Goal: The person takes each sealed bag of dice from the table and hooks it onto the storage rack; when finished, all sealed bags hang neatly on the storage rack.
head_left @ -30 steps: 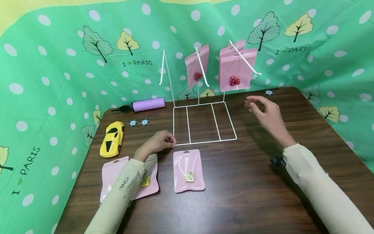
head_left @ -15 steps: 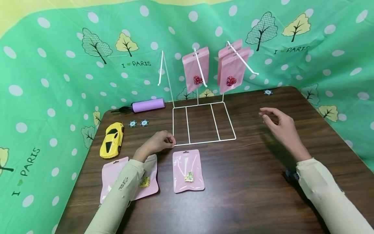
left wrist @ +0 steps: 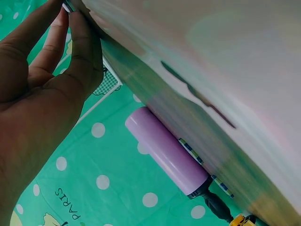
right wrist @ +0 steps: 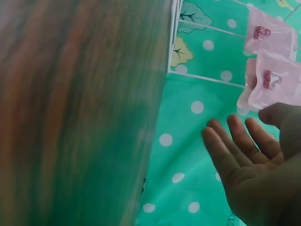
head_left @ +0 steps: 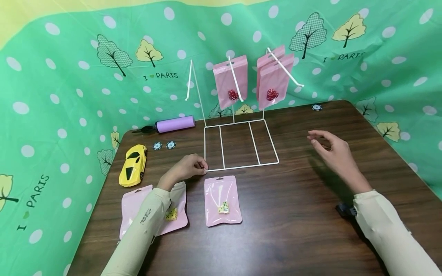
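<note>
A white wire display rack (head_left: 241, 167) stands on the table. My left hand (head_left: 186, 167) pinches its near left corner between thumb and fingers; in the left wrist view the fingertips meet at the frame. My right hand (head_left: 333, 151) hovers right of the rack, fingers loosely bent and holding nothing. From the middle prong hangs a pink pouch (head_left: 230, 80) with red dice. Two pouches hang on the right prong, the front pink pouch (head_left: 276, 78) also showing red dice. The left prong (head_left: 189, 82) carries nothing. A pink pouch (head_left: 221, 191) with yellow dice lies before the rack.
More pink pouches (head_left: 132, 203) lie under my left forearm, partly hidden. A yellow toy car (head_left: 134, 165) and a purple hand pump (head_left: 175, 124) are at the left. Poker chips (head_left: 170, 145) lie near the pump, another chip (head_left: 316, 107) at the back right. A green curtain stands behind.
My right hand has drawn back to the right and nearer, away from the right prong. The hanging pouches have swung and turned. My left hand stays at the rack's corner.
</note>
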Demonstrator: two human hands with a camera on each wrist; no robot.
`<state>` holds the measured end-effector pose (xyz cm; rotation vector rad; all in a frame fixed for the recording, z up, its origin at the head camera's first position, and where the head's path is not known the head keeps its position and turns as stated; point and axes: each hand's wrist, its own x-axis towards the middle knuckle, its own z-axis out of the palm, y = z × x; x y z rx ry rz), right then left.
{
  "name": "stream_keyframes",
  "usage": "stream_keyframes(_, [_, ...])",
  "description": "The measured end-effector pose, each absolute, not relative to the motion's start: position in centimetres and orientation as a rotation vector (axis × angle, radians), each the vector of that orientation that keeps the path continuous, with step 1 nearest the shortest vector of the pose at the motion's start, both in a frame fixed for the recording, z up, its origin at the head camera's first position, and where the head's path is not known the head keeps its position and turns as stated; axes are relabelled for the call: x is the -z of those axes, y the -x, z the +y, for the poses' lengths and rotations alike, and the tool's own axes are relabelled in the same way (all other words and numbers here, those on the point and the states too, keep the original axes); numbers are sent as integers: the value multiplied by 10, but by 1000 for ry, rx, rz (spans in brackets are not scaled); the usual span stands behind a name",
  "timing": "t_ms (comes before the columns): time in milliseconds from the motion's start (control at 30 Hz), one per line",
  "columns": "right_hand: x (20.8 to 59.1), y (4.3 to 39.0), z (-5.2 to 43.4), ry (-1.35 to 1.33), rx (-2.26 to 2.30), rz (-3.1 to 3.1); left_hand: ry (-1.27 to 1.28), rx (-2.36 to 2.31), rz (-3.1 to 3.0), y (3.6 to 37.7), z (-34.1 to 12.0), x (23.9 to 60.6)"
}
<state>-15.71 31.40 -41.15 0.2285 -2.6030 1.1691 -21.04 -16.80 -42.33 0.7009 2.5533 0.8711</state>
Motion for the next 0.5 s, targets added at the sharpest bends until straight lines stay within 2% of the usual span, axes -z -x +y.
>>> stream_keyframes(200, [417,159,316,-416,-1002,-2778,-692,-871,2552,211,-169,423])
stream_keyframes(500, [420,166,306,-570,-1215,-2909,-714,-833,2560,200,-180,416])
